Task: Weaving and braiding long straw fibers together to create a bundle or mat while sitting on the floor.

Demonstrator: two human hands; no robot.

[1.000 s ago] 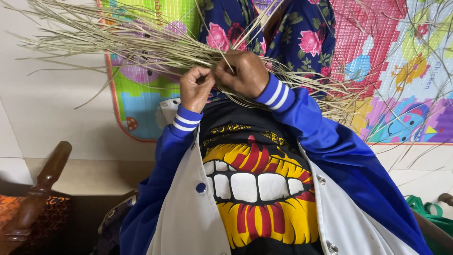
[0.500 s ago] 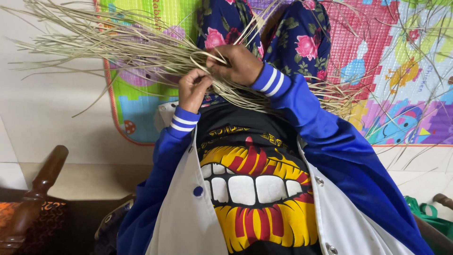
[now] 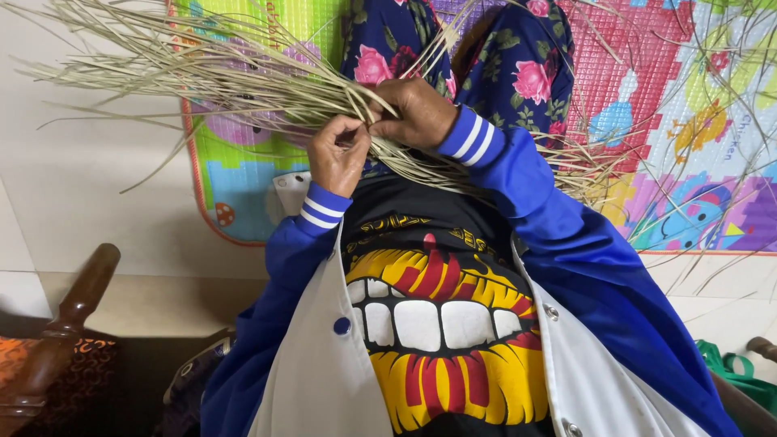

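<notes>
The left hand [image 3: 336, 154] is curled shut, pinching a few thin pale dried grass strips [image 3: 243, 77] between thumb and fingertips, seemingly to keep them taut. Touching it, the right hand [image 3: 417, 109] closes over the point where the strips cross, likely pinning the worked part in place. The loose ends fan out to both sides above the lap in dark blue rose-print fabric [image 3: 518, 65]. Beneath lies a bright foam play mat [image 3: 688, 121] on the pale tiled floor [image 3: 81, 202].
</notes>
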